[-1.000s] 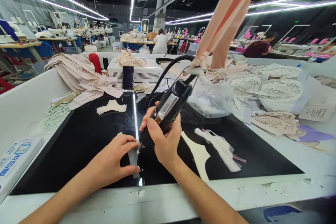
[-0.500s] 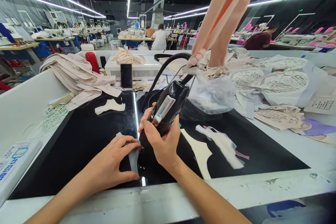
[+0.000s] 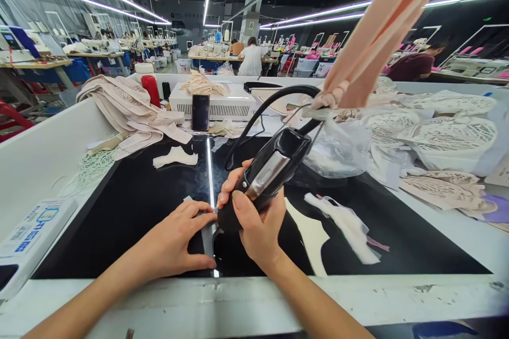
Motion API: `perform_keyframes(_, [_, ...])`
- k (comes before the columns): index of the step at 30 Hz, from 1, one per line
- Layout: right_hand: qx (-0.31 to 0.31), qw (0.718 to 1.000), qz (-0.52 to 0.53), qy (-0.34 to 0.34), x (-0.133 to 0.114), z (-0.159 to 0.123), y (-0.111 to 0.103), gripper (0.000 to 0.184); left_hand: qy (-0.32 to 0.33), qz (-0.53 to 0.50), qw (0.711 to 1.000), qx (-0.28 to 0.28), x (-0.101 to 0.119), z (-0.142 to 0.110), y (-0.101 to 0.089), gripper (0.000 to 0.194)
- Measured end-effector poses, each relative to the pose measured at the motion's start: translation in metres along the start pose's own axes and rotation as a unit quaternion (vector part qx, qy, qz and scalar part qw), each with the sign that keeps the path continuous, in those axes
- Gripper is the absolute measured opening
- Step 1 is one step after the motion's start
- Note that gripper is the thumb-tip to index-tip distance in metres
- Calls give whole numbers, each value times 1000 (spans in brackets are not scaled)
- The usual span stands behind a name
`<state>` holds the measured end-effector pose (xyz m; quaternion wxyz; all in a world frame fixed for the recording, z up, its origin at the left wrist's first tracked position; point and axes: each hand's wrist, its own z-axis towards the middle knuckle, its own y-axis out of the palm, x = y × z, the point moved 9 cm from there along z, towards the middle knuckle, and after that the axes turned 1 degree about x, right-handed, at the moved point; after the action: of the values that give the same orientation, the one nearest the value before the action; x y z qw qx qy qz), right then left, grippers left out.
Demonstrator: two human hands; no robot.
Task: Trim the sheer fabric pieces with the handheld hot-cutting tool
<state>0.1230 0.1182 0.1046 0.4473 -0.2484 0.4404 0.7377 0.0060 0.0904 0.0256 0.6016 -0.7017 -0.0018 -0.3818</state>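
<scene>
My right hand (image 3: 254,222) is wrapped round a black hand tool (image 3: 270,169) with a silver panel, its tip pressed down near the lit slit in the black worktop (image 3: 131,206). A thick black cable (image 3: 262,111) loops up from the tool. My left hand (image 3: 175,243) lies flat with fingers stretched out, pinning a small grey fabric strip (image 3: 207,235) to the worktop just left of the tool's tip. Thumb and forefinger frame the strip.
White cut fabric pieces (image 3: 342,225) lie right of my hands, another piece (image 3: 175,157) farther back left. Beige folded cloth (image 3: 131,108), a red bottle (image 3: 151,90), a phone (image 3: 200,112) and a white box (image 3: 222,103) stand behind. Lace pieces and plastic bags (image 3: 437,132) fill the right. Pink straps (image 3: 382,32) hang overhead.
The view has shifted slightly; both hands stay on the strip and tool, with the tool's tip nudged a little along the strip.
</scene>
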Motion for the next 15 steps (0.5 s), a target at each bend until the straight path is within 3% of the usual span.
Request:
perform_keyframes(6, [-1,1000,-19,3,-1,0,0,30,17,-9,1000,14,1,1,-2,69])
perform_keyframes(15, [-27,1000,16,4,-7,-12,2,36,24,-12,999,23,1,0,-4,72])
